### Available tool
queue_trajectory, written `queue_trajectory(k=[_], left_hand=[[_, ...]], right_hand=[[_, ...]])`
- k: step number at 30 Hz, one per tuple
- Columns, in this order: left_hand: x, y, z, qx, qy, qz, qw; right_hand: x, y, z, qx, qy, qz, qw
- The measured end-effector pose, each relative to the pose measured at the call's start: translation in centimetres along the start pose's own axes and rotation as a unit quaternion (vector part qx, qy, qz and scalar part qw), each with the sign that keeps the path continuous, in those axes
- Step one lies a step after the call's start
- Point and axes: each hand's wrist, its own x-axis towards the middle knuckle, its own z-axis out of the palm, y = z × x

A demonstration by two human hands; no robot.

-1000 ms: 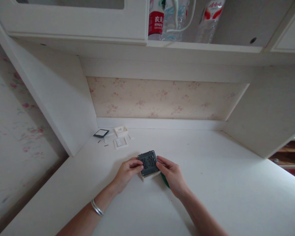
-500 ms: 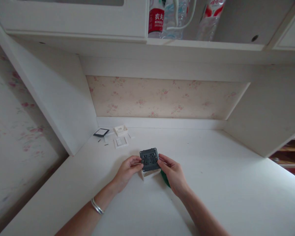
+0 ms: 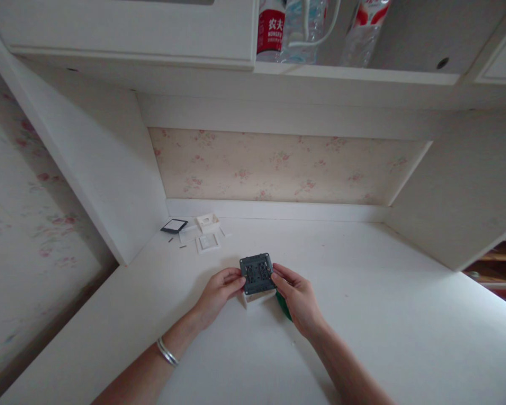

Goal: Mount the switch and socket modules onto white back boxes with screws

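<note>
A dark grey square switch module [image 3: 257,273] with small slots on its face is held just above a white desk [image 3: 362,315], over a white block [image 3: 259,296]. My left hand [image 3: 217,293] pinches its left edge with curled fingers. My right hand [image 3: 297,298] grips its right edge; a green object [image 3: 283,306] shows under that palm, partly hidden. A silver bangle [image 3: 167,352] sits on my left wrist.
At the desk's back left lie a black-framed plate [image 3: 174,226], a white box part [image 3: 208,223], a white square plate [image 3: 207,242] and a few small screws. Plastic bottles [image 3: 272,28] and a white cable stand on the shelf above. Cabinet panels close both sides.
The grey module has been lifted slightly and turned more upright between both hands. Both hands keep their hold and have shifted only a little.
</note>
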Motion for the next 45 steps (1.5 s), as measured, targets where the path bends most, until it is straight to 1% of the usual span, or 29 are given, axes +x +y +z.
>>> queue_trajectory(k=[5, 9, 12, 16, 20, 24, 28, 35, 40, 42, 45], left_hand=[[0.11, -0.10, -0.13, 0.009, 0.001, 0.006, 1.000], [0.03, 0.30, -0.02, 0.014, -0.010, 0.011, 1.000], [-0.06, 0.59, 0.08, 0.005, -0.014, 0.003, 1.000], [0.00, 0.53, 0.07, -0.012, -0.001, -0.009, 1.000], [0.09, 0.40, 0.05, -0.024, 0.012, 0.002, 1.000], [0.13, 0.37, -0.02, -0.024, 0.025, 0.007, 0.999], [0.19, 0.28, -0.18, -0.025, 0.038, 0.009, 0.999], [-0.05, 0.40, -0.08, 0.026, 0.039, 0.028, 0.999], [0.09, 0.02, -0.33, 0.107, 0.045, 0.050, 0.992], [0.19, -0.17, -0.48, 0.132, 0.043, 0.044, 0.989], [0.20, -0.20, -0.56, 0.128, 0.034, 0.029, 0.991]], right_hand=[[-0.05, 0.06, 0.12, -0.010, 0.005, -0.003, 1.000], [-0.16, -0.06, 0.22, -0.020, -0.005, -0.010, 1.000], [-0.21, -0.15, 0.27, -0.025, -0.010, -0.012, 1.000], [-0.29, -0.40, 0.46, -0.028, -0.026, -0.016, 0.999], [-0.47, -0.82, 0.66, -0.046, -0.046, -0.049, 0.997], [-0.55, -0.88, 0.59, -0.118, -0.022, -0.048, 0.992], [-0.45, -0.58, 0.40, -0.133, -0.019, -0.036, 0.990], [-0.26, -0.30, 0.14, -0.128, -0.026, -0.040, 0.991], [-0.34, -0.61, 0.16, -0.142, -0.034, -0.054, 0.988], [-0.34, -0.69, 0.14, -0.147, -0.033, -0.057, 0.987], [-0.33, -0.74, 0.08, -0.146, -0.026, -0.050, 0.988]])
